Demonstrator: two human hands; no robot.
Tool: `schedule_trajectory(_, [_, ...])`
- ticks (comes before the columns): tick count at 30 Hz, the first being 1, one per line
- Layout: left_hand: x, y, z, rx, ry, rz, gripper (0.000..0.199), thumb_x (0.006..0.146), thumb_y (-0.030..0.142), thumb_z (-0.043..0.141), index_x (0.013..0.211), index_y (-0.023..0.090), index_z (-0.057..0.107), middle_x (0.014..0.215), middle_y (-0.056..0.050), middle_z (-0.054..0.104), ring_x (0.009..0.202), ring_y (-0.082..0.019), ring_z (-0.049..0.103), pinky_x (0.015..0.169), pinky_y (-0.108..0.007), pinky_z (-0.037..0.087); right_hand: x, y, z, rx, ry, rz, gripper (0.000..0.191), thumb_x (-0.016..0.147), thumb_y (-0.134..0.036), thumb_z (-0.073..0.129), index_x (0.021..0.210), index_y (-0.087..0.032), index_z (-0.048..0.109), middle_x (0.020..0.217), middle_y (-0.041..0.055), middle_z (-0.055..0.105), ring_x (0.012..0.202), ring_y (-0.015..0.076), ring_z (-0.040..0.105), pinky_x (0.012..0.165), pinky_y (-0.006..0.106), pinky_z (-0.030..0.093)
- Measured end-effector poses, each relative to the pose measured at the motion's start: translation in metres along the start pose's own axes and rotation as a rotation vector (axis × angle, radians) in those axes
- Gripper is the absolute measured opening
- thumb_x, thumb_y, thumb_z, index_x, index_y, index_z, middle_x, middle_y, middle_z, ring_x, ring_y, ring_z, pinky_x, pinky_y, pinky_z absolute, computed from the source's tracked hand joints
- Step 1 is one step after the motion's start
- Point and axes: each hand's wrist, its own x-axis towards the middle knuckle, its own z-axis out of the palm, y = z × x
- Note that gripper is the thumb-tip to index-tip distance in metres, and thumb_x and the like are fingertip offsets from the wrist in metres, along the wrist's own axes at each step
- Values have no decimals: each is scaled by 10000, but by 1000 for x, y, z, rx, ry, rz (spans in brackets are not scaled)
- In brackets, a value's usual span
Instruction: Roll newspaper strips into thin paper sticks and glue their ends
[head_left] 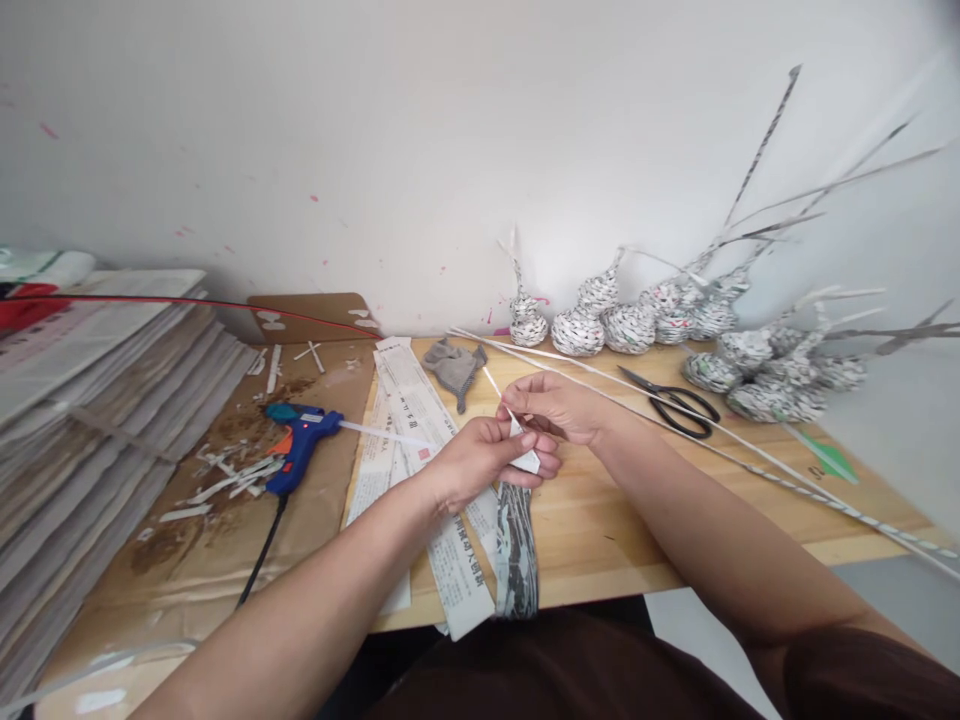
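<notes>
Both hands meet over the middle of the wooden table. My left hand is closed on a narrow strip of printed paper, its thumb pressed along it. Just above, my right hand pinches the thin rolled upper end, which points up and to the left. Below them, a folded bundle of paper strips hangs toward the table's front edge; whether it joins the held strip is hidden by my fingers. Flat newspaper strips lie to the left, near my left forearm. A crumpled grey cloth rests behind my hands.
A blue glue gun lies on stained cardboard among paper scraps. Tall stacks of paper stand at left. Black-handled scissors and long paper rods lie at right. Several woven paper gourds line the wall.
</notes>
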Motion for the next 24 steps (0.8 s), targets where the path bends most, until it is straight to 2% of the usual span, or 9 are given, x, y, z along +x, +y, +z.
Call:
schedule_trajectory(3, [0, 0, -1, 9, 9, 3, 341, 812, 393, 646, 961, 90, 690, 898, -138, 701, 900, -224, 672, 815, -401, 546, 0, 0, -2, -45, -50, 24, 297, 763, -386, 706, 837, -103, 654, 468, -39, 573, 327, 59, 467, 349, 168, 382])
schedule_trajectory(8, [1, -1, 0, -7, -6, -10, 348, 816, 395, 642, 966, 85, 689, 890, -149, 703, 886, -227, 676, 830, -411, 538, 3, 2, -1, 26, 120, -55, 322, 674, -359, 788, 655, -140, 552, 420, -73, 506, 302, 30, 396, 307, 135, 286])
schedule_trajectory(12, [1, 1, 1, -39, 12, -32, 326, 814, 376, 647, 941, 78, 691, 876, -152, 702, 877, -234, 677, 814, -411, 542, 1, 0, -2, -21, -35, -2, 342, 769, -449, 688, 845, -118, 644, 453, -37, 569, 316, 56, 445, 338, 165, 360])
schedule_trajectory(14, [1, 2, 1, -52, 20, -31, 323, 811, 372, 651, 936, 77, 691, 877, -152, 701, 882, -236, 676, 813, -412, 542, 0, -1, -2, -30, -77, 19, 342, 770, -436, 689, 870, -111, 651, 446, -32, 573, 309, 65, 449, 337, 175, 369])
schedule_trajectory(16, [1, 2, 2, -50, 14, -20, 332, 809, 379, 652, 944, 77, 692, 882, -152, 700, 882, -233, 676, 814, -410, 542, 1, 0, 0, 7, -15, 7, 294, 719, -389, 745, 755, -126, 619, 435, -44, 560, 301, 59, 437, 315, 165, 335])
schedule_trajectory(19, [0, 2, 2, -34, -2, -10, 347, 807, 389, 652, 958, 79, 694, 888, -153, 700, 880, -231, 676, 812, -402, 542, 3, 1, 1, 62, 101, -27, 345, 664, -360, 793, 612, -145, 528, 425, -60, 529, 301, 39, 409, 298, 148, 274])
schedule_trajectory(21, [0, 2, 1, -28, 4, -14, 347, 805, 389, 653, 955, 79, 694, 887, -154, 700, 876, -232, 678, 808, -399, 542, 3, 0, 0, 41, 82, -27, 324, 696, -407, 762, 672, -137, 584, 444, -54, 537, 317, 43, 421, 315, 154, 287])
schedule_trajectory(24, [1, 2, 1, -17, 20, -28, 346, 804, 388, 653, 950, 76, 692, 886, -157, 698, 857, -229, 681, 802, -396, 541, 0, -2, -3, -36, -5, 3, 353, 740, -445, 712, 859, -115, 673, 522, -18, 595, 380, 69, 492, 372, 179, 361])
